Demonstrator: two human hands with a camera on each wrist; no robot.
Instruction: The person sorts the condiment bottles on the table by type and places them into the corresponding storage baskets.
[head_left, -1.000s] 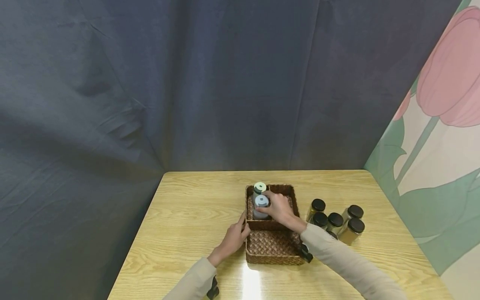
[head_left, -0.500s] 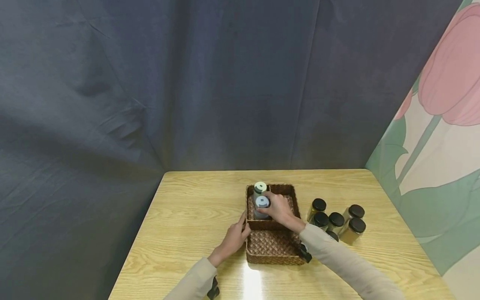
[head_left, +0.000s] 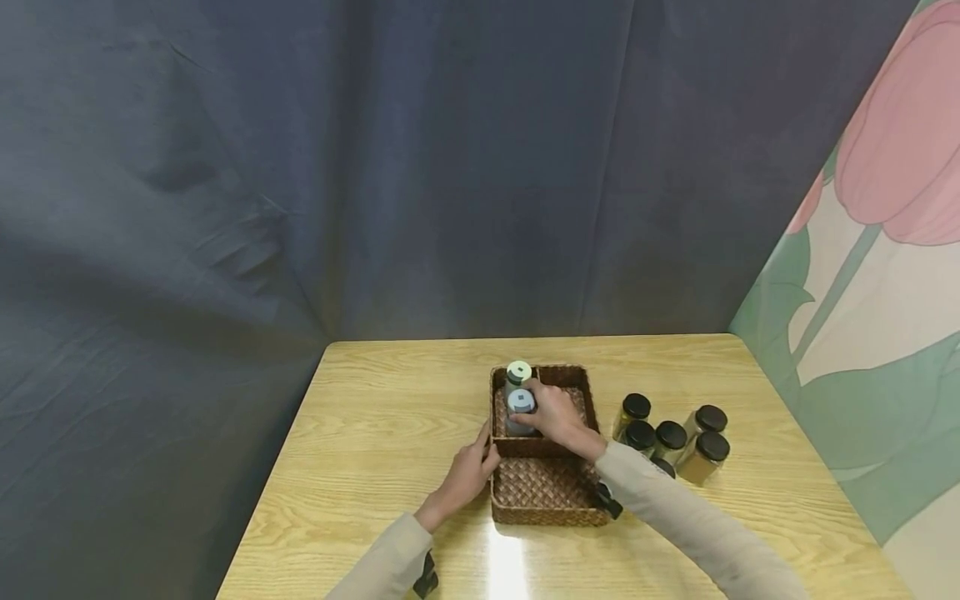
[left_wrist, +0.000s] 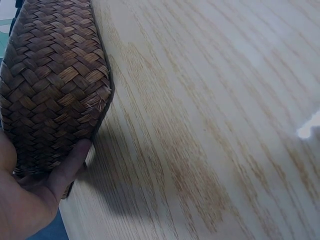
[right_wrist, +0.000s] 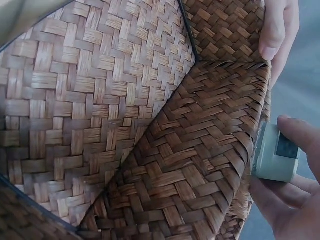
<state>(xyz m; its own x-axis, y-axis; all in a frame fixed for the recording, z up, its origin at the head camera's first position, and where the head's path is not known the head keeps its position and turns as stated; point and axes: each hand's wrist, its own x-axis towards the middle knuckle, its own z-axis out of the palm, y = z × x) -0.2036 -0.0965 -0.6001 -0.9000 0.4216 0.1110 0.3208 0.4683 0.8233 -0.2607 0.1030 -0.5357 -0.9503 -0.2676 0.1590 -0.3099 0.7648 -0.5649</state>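
A brown woven basket with dividers sits on the table. My left hand grips its left wall, thumb at the rim and fingers along the outside; in the left wrist view one finger of that hand lies low against the weave. In the basket's back left compartment, my right hand pinches a jar by its pale lid, thumb on one side and fingers on the other. The same jar's lid shows beyond the divider in the right wrist view. Just behind it stands a second pale-lidded jar.
Several black-lidded jars with yellowish to brown contents stand on the table right of the basket, partly behind my right sleeve. A dark curtain hangs along the table's back edge. A tulip-patterned wall borders the right side.
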